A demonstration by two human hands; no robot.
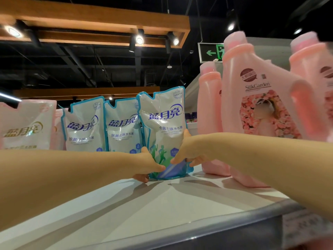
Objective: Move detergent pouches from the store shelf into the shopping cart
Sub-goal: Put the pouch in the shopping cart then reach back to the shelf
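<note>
Both hands grip one blue-and-white detergent pouch [163, 123] standing at the back of the white shelf [162, 204].
The left hand [146, 164] holds the lower left edge, thumb on the front and fingers curled underneath. The right hand [188, 150] clasps the lower right edge, thumb pressed on the front and fingers wrapped round the side. Whether the base is clear of the shelf cannot be told. Two matching pouches [84, 127] stand just left of it, with a pink-and-white pouch [27, 123] beyond them. Pink bottles [252, 91] stand close on the right.
</note>
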